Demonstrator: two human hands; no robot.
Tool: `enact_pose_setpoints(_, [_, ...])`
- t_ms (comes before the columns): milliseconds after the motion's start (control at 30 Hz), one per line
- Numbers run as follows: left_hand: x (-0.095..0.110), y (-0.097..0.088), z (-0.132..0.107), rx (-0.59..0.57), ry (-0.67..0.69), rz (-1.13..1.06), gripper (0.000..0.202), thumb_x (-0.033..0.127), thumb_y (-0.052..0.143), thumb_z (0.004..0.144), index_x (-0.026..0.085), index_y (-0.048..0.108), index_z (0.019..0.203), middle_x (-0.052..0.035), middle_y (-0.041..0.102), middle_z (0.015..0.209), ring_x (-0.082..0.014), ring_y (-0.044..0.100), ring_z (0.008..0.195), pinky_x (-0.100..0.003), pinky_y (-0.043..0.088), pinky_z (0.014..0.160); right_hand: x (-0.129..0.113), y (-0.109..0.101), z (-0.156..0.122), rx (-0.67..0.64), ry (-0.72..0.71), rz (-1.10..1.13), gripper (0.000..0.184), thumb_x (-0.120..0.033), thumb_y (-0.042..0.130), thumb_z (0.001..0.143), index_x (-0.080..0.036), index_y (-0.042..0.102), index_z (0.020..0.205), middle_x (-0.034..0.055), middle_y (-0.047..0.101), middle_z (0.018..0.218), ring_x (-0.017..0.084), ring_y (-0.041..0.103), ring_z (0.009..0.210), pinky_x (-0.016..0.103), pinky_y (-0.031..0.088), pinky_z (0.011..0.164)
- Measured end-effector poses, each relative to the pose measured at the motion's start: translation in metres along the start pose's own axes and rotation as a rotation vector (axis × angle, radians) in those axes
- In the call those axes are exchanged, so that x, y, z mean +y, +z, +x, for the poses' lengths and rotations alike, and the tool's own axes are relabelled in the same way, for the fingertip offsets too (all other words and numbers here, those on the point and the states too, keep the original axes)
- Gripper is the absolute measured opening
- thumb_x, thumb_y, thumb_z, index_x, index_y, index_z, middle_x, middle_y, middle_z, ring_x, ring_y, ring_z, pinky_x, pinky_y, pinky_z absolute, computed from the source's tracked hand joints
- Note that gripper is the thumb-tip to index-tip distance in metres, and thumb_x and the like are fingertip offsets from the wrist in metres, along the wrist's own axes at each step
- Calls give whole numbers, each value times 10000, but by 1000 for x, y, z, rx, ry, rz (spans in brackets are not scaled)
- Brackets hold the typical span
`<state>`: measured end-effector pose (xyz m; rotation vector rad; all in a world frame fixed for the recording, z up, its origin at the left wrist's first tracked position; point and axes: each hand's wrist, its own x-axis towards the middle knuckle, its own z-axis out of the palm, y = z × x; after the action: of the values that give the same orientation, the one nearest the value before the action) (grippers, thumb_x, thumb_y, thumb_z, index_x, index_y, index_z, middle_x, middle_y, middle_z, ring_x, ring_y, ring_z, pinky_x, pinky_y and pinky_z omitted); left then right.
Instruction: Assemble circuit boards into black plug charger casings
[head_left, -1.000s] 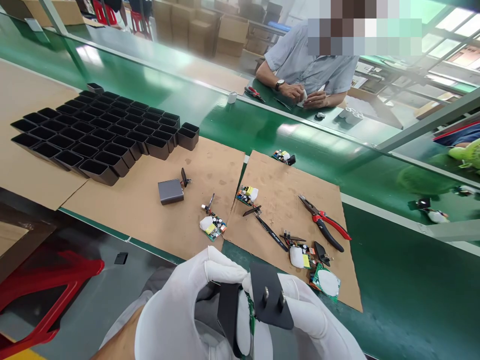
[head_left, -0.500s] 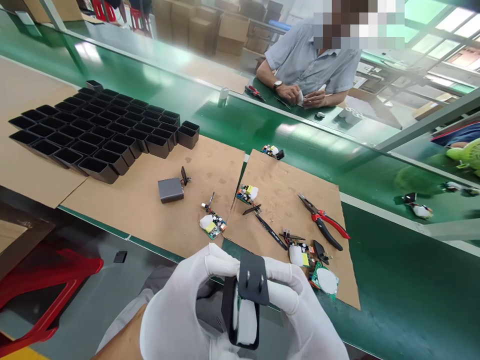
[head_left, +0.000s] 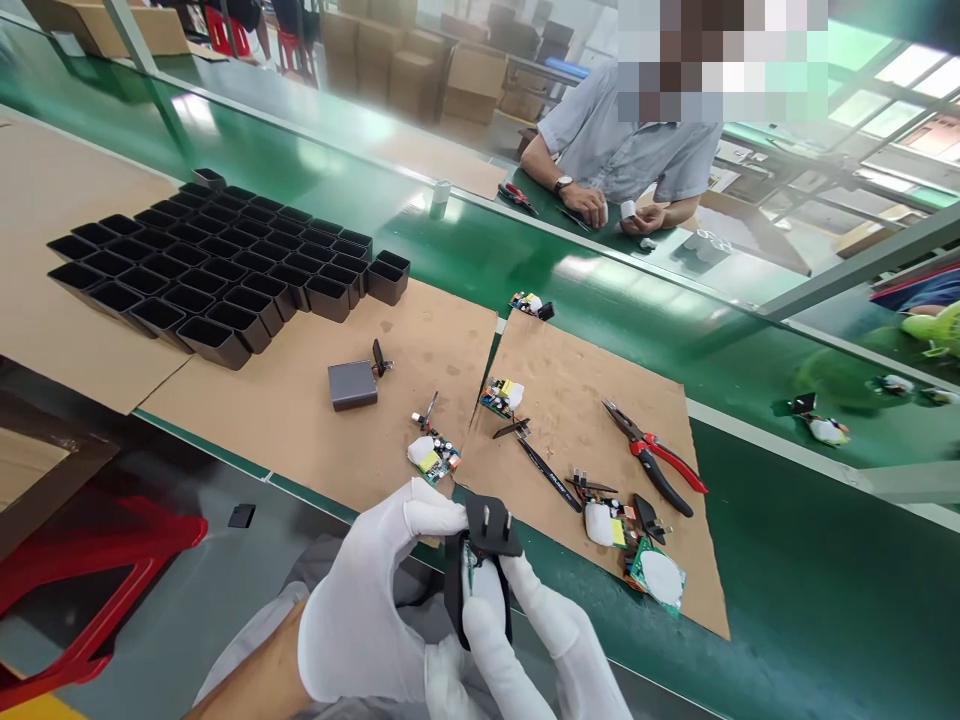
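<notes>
A long green tabletop [head_left: 810, 600] carries flat sheets of brown cardboard [head_left: 300, 400] side by side. On the left sheets stands a big block of open black boxes [head_left: 217, 270], touching each other in rows. Near them lies one gray box [head_left: 352, 385]. Small circuit boards [head_left: 435, 456] lie near the gap between two sheets. On the right sheet lie red pliers [head_left: 656, 455] and black tweezers [head_left: 547, 472], with more small parts [head_left: 630, 530] just beside them.
</notes>
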<state>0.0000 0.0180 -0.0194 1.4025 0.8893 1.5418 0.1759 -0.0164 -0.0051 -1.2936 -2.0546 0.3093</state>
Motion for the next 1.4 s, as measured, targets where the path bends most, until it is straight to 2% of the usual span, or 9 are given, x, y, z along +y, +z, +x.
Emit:
enact_pose_setpoints(67, [-2,-2,0,17,31,42,511,1,717,733,238,664,1183,-27,700,1033,-178,692,901,-308,571,805,3,1,4,-33,-58,-36,795,-128,800,874,-410,531,1567,10,798,1119,184,801,872,180,656,690])
enact_pose_setpoints(167, [-9,-9,0,67,44,111,524,50,765,732,242,650,1206,-34,688,1033,-191,683,912,-308,584,787,-1,13,13,-35,-114,-104,711,-196,713,958,-371,483,1607,80,742,1341,221,793,956,242,662,742])
enact_pose_setpoints(233, [-16,-20,-2,113,61,226,535,103,784,751,245,634,1244,-36,685,1050,-195,682,920,-316,593,807,-7,32,21,-2,-111,-148,583,-233,599,1029,-332,508,1596,120,688,1440,242,785,963,299,655,738])
enact_pose_setpoints(333, [-33,-46,-7,213,121,555,506,144,746,774,243,611,1252,-38,693,1075,-204,694,944,-334,595,852,-12,70,39,74,-129,-157,413,-211,491,1082,-307,669,1442,101,766,1306,186,772,822,273,631,695])
enact_pose_setpoints(533, [-59,-84,-13,411,174,1102,393,183,693,789,227,597,1168,-67,701,1039,-294,656,1019,-438,580,898,-9,119,65,61,-241,-99,332,-202,571,1058,-265,754,1328,129,774,1281,182,785,879,267,651,826])
enact_pose_setpoints(767, [-55,-80,1,365,154,1065,425,158,712,800,245,556,1185,-59,720,998,-303,643,973,-503,536,963,4,127,63,32,13,168,374,-273,719,979,-365,750,1340,18,780,1284,214,767,1143,295,612,1048])
enact_pose_setpoints(933, [-45,-94,1,201,99,881,556,219,750,809,243,551,1328,-79,700,1131,-296,657,1063,-474,543,970,4,128,60,104,310,487,284,-353,820,895,-302,829,1174,43,805,1226,246,787,1101,320,641,1003])
enact_pose_setpoints(1133, [-38,-109,-9,263,-63,616,236,270,535,1040,277,569,1273,-36,706,1147,-218,685,1098,-405,540,1005,-12,100,61,247,778,1020,369,-531,685,992,-259,789,1218,90,799,1236,276,773,1131,373,692,798])
enact_pose_setpoints(1400, [-50,-102,-14,303,23,715,241,305,614,1007,278,607,1247,-24,719,1138,-243,642,1138,-418,489,1070,-17,100,52,322,770,1220,386,-596,590,1029,-308,779,1202,102,798,1209,261,770,1127,296,640,644])
